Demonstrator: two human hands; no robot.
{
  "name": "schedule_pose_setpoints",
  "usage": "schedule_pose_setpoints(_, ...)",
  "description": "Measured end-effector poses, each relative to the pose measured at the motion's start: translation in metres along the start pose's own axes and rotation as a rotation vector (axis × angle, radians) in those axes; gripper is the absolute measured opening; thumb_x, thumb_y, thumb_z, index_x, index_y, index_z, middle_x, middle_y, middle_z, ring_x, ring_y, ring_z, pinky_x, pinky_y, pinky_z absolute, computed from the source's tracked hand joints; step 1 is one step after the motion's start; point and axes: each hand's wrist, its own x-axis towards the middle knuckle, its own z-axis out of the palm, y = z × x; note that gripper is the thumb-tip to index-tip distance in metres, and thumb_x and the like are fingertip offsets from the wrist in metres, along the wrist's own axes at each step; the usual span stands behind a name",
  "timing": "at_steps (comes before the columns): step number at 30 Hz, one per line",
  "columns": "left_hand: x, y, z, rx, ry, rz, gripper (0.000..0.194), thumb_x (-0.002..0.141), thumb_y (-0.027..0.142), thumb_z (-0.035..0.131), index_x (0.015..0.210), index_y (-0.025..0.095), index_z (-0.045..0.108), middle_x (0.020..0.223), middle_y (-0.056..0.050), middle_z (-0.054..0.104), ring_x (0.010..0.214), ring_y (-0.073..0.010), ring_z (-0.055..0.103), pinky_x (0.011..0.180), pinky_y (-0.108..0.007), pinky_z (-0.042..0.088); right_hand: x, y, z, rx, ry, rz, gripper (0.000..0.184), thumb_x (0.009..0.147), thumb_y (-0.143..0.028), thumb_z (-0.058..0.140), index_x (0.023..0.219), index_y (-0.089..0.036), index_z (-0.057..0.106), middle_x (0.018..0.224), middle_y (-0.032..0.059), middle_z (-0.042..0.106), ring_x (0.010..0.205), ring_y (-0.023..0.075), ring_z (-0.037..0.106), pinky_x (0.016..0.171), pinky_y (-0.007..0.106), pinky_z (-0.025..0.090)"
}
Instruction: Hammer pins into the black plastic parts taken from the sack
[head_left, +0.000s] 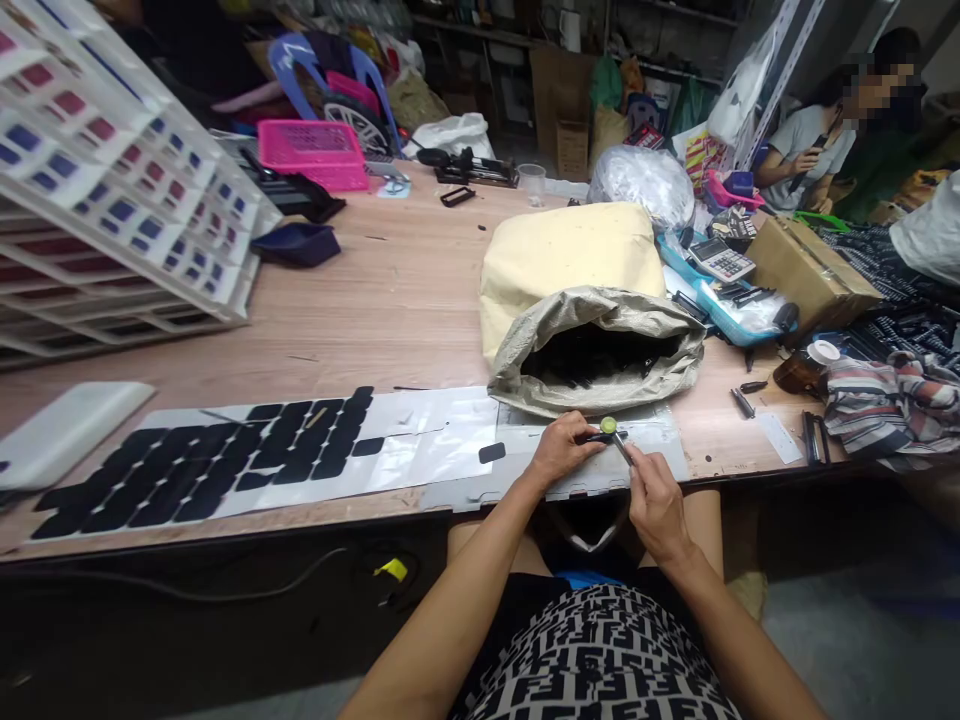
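My right hand [657, 500] is closed round the handle of a small hammer [622, 450] with a round yellow-green face. The hammer's head is beside my left fingertips. My left hand [561, 446] pinches a small dark piece [598, 438] low over a grey board [660, 450] at the table's front edge. Just behind both hands, a cream sack [562, 250] lies with its grey mouth towards me and dark pieces inside. A single black rounded pad [492, 453] rests left of my left hand. Further left, rows of similar black pads [210, 455] cover a white sheet [427, 420].
A white plastic crate [135, 200] leans at the left, near a white block [67, 430]. A pink basket [311, 152] is at the back. To the right are a blue tray [750, 310], a calculator [721, 258], a cardboard box [814, 275] and a brown jar [802, 370]. Another person [802, 150] sits beyond.
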Motion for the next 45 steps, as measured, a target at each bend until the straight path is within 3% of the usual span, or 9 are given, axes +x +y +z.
schedule_pose_setpoints(5,0.001,0.003,-0.001,0.001,0.001,-0.004,0.008,0.076,0.023,0.081,0.083,0.021,0.077,0.073,0.001,0.057,0.074,-0.0136,0.055,0.07,-0.026,0.043,-0.003,0.005,0.004,-0.064,-0.054,-0.022,0.042,0.099,-0.019,0.036,0.134,-0.02,0.06,0.091,0.007,0.061,0.085,0.0163,0.061,0.082,0.028,0.053)
schedule_pose_setpoints(10,0.001,0.003,-0.002,-0.006,-0.007,-0.022,0.013,0.074,0.025,0.082,0.085,0.019,0.076,0.075,0.0,0.059,0.076,-0.0148,0.057,0.071,-0.028,0.045,-0.001,0.006,-0.004,-0.084,0.015,0.015,0.043,0.099,-0.019,0.037,0.137,-0.019,0.059,0.097,0.0087,0.062,0.091,0.0174,0.061,0.087,0.03,0.053)
schedule_pose_setpoints(18,0.001,0.007,-0.004,0.02,-0.027,-0.043,0.012,0.076,0.028,0.079,0.082,0.019,0.073,0.075,0.0,0.059,0.077,-0.0159,0.057,0.072,-0.028,0.045,0.0,0.015,-0.011,-0.041,0.006,0.085,0.042,0.1,-0.023,0.036,0.132,-0.02,0.061,0.1,0.0088,0.064,0.095,0.0178,0.062,0.091,0.031,0.052)
schedule_pose_setpoints(24,0.001,0.009,-0.004,0.05,-0.037,-0.052,0.012,0.076,0.024,0.077,0.083,0.018,0.071,0.079,-0.001,0.06,0.079,-0.0163,0.057,0.071,-0.028,0.045,0.032,0.066,-0.046,-0.364,0.251,0.319,0.042,0.096,-0.024,0.04,0.132,-0.02,0.063,0.102,0.0094,0.062,0.093,0.0208,0.057,0.082,0.032,0.046)
schedule_pose_setpoints(28,0.001,0.009,-0.004,0.068,-0.045,-0.05,0.012,0.077,0.023,0.077,0.085,0.018,0.07,0.081,-0.001,0.06,0.082,-0.0171,0.058,0.073,-0.029,0.045,0.054,0.106,-0.055,-0.62,0.231,0.452,0.041,0.094,-0.019,0.043,0.129,-0.019,0.066,0.096,0.0101,0.059,0.091,0.0218,0.052,0.075,0.032,0.039)
schedule_pose_setpoints(33,0.002,0.015,-0.01,0.044,-0.023,-0.016,0.013,0.079,0.028,0.074,0.085,0.018,0.069,0.081,-0.002,0.061,0.078,-0.0165,0.058,0.07,-0.028,0.046,0.061,0.122,-0.042,-0.815,0.199,0.397,0.039,0.097,-0.02,0.041,0.126,-0.023,0.066,0.097,0.0102,0.055,0.089,0.0213,0.047,0.072,0.032,0.032)
schedule_pose_setpoints(37,-0.028,0.039,-0.013,0.017,-0.018,0.049,0.02,0.087,0.036,0.065,0.097,0.019,0.068,0.081,-0.004,0.064,0.068,-0.0149,0.057,0.064,-0.028,0.047,0.059,0.123,-0.037,-0.846,0.194,0.349,0.038,0.097,-0.022,0.041,0.128,-0.023,0.063,0.098,0.0102,0.053,0.089,0.0218,0.045,0.071,0.033,0.03)
schedule_pose_setpoints(41,-0.091,0.056,-0.001,0.022,-0.229,0.12,0.023,0.091,0.038,0.059,0.103,0.022,0.07,0.084,-0.007,0.072,0.072,-0.0181,0.065,0.071,-0.032,0.052,0.059,0.124,-0.038,-0.855,0.187,0.358,0.038,0.096,-0.022,0.042,0.127,-0.023,0.062,0.099,0.0104,0.053,0.09,0.0224,0.045,0.07,0.033,0.03)
schedule_pose_setpoints(45,-0.131,0.043,0.021,0.186,-0.291,-0.142,0.021,0.092,0.037,0.057,0.104,0.024,0.07,0.077,-0.004,0.073,0.066,-0.0177,0.067,0.065,-0.028,0.05,0.059,0.125,-0.037,-0.868,0.18,0.352,0.038,0.096,-0.023,0.041,0.128,-0.023,0.061,0.099,0.0102,0.053,0.091,0.0226,0.046,0.07,0.033,0.03)
